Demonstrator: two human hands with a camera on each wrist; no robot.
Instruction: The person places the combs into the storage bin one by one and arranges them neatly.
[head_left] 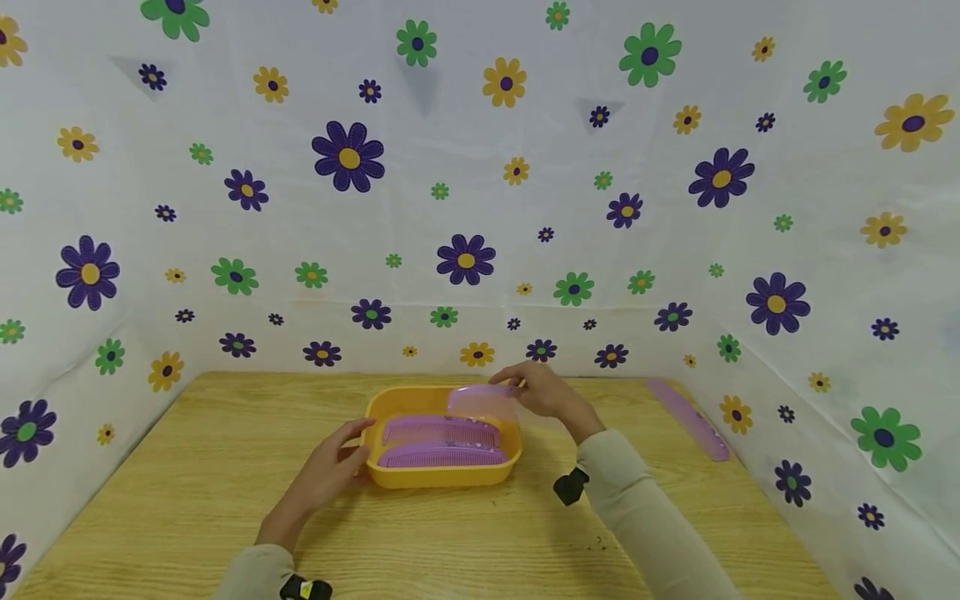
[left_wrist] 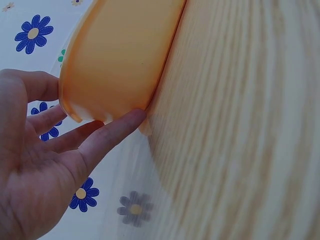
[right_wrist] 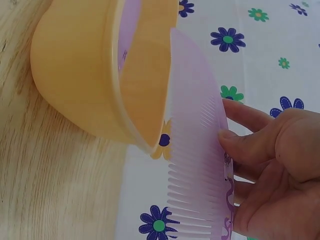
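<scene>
A yellow plastic basin (head_left: 442,477) stands on the wooden table, with two purple combs lying inside, a nearer comb (head_left: 442,456) and a farther comb (head_left: 438,423). My left hand (head_left: 330,462) holds the basin's left end; in the left wrist view its fingers meet the rim and the thumb touches low on the wall. Between thumb and fingers, my right hand (head_left: 547,392) pinches a translucent purple comb (right_wrist: 197,135) by its spine. That comb is over the basin's far right corner, its teeth facing the basin in the right wrist view.
Another purple comb (head_left: 690,421) lies near the right edge of the wooden table (head_left: 225,467). White sheeting (head_left: 480,208) printed with flowers rises behind the table and on both sides.
</scene>
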